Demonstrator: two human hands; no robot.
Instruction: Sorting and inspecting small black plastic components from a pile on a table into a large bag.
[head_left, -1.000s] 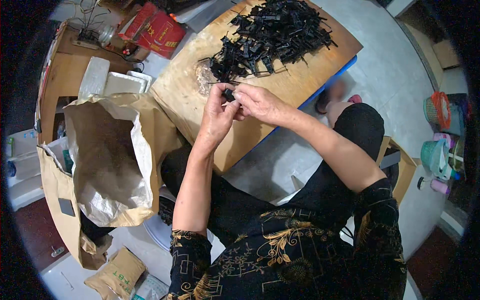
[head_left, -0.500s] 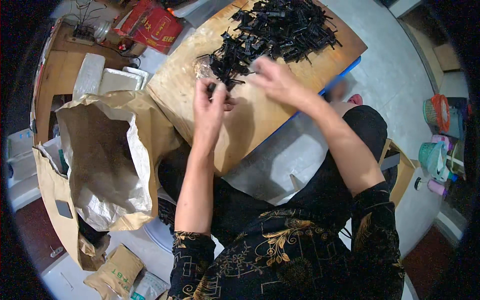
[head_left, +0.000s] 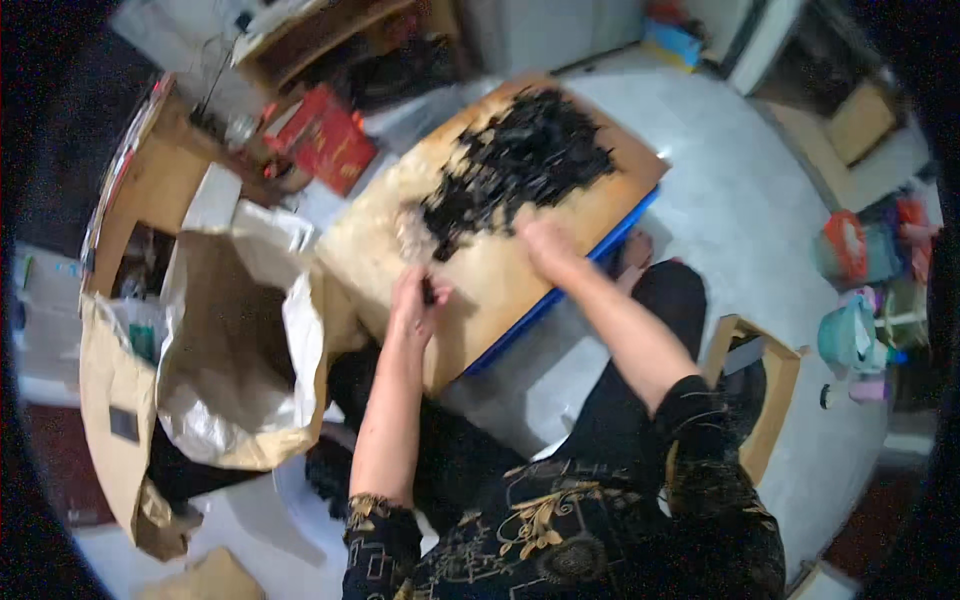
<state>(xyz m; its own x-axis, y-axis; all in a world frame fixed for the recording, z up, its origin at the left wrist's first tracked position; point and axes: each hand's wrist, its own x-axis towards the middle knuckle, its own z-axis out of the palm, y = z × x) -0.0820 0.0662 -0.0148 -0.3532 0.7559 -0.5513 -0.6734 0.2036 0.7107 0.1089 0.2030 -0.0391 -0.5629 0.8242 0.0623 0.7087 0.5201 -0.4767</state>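
A heap of thin black plastic parts covers the far part of a wooden board. My left hand is closed around a small black piece, just nearer to me than the heap's left tail. What kind of part it is cannot be made out. At the heap's near edge is my right hand, its fingers pointing into the black parts. Motion blur hides whether those fingers grip anything. Beside the heap's left tail lies a crinkled clear plastic scrap.
A large open paper sack with a pale lining stands left of the board. Beyond it are a red box and a wooden shelf unit. A cardboard box sits right of my leg. Baskets stand at the far right.
The whole view has shifted, showing more of the room beyond the board. My right hand has come down to the heap's near edge. My left hand still holds a black piece, farther from the heap.
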